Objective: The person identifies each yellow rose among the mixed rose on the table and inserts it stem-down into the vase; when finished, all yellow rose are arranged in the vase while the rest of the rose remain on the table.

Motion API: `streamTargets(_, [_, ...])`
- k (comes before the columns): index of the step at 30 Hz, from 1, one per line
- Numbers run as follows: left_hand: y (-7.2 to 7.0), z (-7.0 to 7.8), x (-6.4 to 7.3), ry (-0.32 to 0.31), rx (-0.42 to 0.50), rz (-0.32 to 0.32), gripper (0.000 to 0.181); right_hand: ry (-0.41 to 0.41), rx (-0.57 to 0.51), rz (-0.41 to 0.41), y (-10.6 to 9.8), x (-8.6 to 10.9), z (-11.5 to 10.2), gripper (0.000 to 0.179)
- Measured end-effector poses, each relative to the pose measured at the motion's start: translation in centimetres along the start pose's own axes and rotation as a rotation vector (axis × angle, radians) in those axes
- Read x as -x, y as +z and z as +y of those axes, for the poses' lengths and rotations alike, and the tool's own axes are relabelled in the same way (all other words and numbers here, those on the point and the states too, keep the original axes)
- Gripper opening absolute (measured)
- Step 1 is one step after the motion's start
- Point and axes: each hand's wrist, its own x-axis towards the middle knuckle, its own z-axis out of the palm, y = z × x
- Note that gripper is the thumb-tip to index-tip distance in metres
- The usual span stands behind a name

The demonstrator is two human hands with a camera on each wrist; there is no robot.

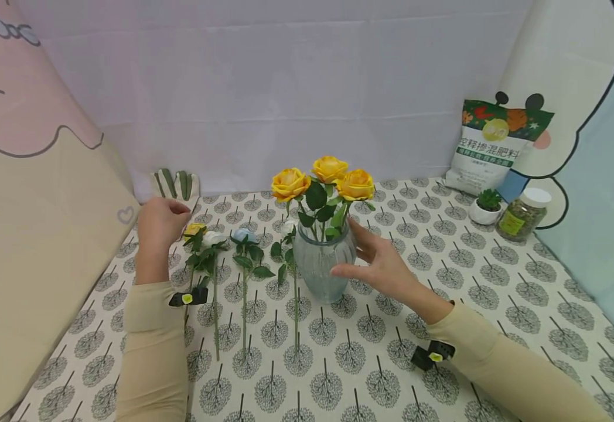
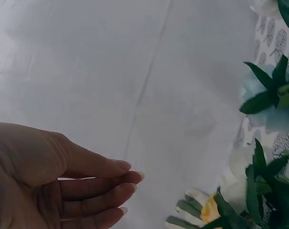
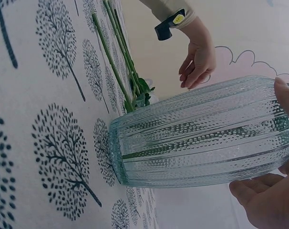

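A ribbed pale-blue glass vase (image 1: pixel 321 272) stands upright on the cloth with three yellow roses (image 1: pixel 330 169) in it. My right hand (image 1: pixel 383 264) holds the vase at its upper right side, thumb in front and fingers behind, as the right wrist view also shows. My left hand (image 1: pixel 161 223) is raised at the left, above and beside a lying yellow rose (image 1: pixel 195 230). In the left wrist view its thumb and fingertips come together with nothing visible between them. Beside that rose lie a white flower (image 1: pixel 214 238), a light-blue flower (image 1: pixel 244 235) and another white flower (image 1: pixel 289 225), stems toward me.
Green-and-white gloves (image 1: pixel 177 183) lie at the back left by the wall. At the back right are a fertilizer bag (image 1: pixel 488 152), a small potted succulent (image 1: pixel 486 209) and a white-lidded jar (image 1: pixel 523 215). Tree-patterned cloth (image 1: pixel 349 357) covers the table, with fabric walls around it.
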Motion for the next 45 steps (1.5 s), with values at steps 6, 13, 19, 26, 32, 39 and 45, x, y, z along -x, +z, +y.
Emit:
streamTargets(6, [1.3, -2.7, -1.3, -0.095, -0.060, -0.067, 0.025, -0.009, -0.003, -0.005, 0.0, -0.1, 0.2, 0.101])
streamTargets(13, [2.7, -4.6, -2.2, -0.169, -0.074, -0.130, 0.023, -0.001, 0.009, 0.001, 0.0, 0.0, 0.1, 0.100])
streamTargets(19, [4.2, -6.1, -2.7, -0.171, -0.103, -0.146, 0.023, -0.020, 0.006, 0.000, 0.0, 0.0, 0.1, 0.099])
streamTargets(26, [5.6, -7.1, -2.7, -0.177, -0.088, -0.179, 0.027, -0.011, 0.011, -0.001, 0.0, 0.0, 0.2, 0.101])
streamTargets(32, [6.0, -7.5, -2.8, -0.167, -0.035, -0.151, 0.019, -0.023, 0.017, -0.001, -0.1, 0.0, 0.2, 0.100])
streamTargets(39, [6.1, -7.7, -3.1, -0.212, 0.030, -0.167, 0.023, -0.034, 0.006, 0.002, -0.2, -0.1, 0.3, 0.100])
streamTargets(45, [5.8, -8.3, -2.9, -0.228, 0.082, -0.198, 0.024, -0.030, 0.020, 0.000, -0.1, 0.0, 0.1, 0.099])
